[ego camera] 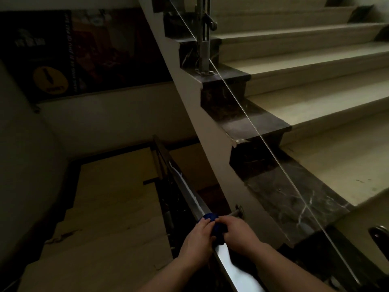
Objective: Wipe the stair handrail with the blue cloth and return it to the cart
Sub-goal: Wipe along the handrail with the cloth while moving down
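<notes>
Blue cloth clamped on the stair handrail by both hands.

The cloth is bunched around the rail and is gripped from either side: the left hand is curled closed over it on one flank, the right hand closed over it on the other, fingertips nearly meeting on top. Beyond the hands the rail is seen to run downward toward a dim landing; behind the hands a polished stretch lies between the forearms. A wall bracket sits just beyond the right hand, so a snag or knuckle knock is judged possible if the cloth is pushed forward. A loosened grip could let the cloth drop into the stairwell. No cart is in view.
</notes>
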